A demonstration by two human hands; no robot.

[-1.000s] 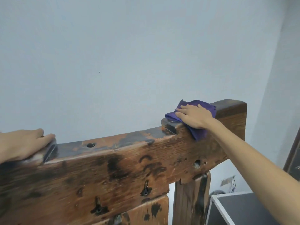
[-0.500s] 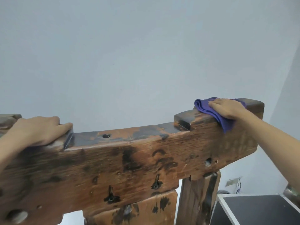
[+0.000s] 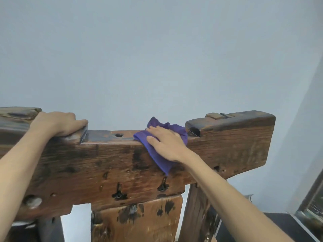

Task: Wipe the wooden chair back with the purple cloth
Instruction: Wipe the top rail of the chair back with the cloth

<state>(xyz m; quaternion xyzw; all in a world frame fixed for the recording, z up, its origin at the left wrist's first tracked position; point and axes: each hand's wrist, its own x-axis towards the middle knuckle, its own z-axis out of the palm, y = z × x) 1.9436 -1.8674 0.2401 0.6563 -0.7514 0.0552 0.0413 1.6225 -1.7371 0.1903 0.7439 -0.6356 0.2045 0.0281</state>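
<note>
The wooden chair back [image 3: 108, 165] is a thick, dark-stained beam across the view, with raised blocks at both ends and a lower middle stretch on top. The purple cloth [image 3: 162, 163] lies over the lower top edge, just left of the right raised block, and hangs down the front face. My right hand [image 3: 166, 144] presses flat on the cloth with fingers spread. My left hand [image 3: 57, 124] grips the top of the left raised block, fingers curled over its edge.
A plain pale wall stands close behind the chair back. A dark box with a white rim [image 3: 283, 226] sits low at the right, and a dark frame edge [image 3: 312, 198] runs up the far right. Wooden uprights [image 3: 197, 212] support the beam below.
My right hand has slid the cloth left, off the right raised block and down onto the lower middle top edge. My left hand keeps its grip on the left block.
</note>
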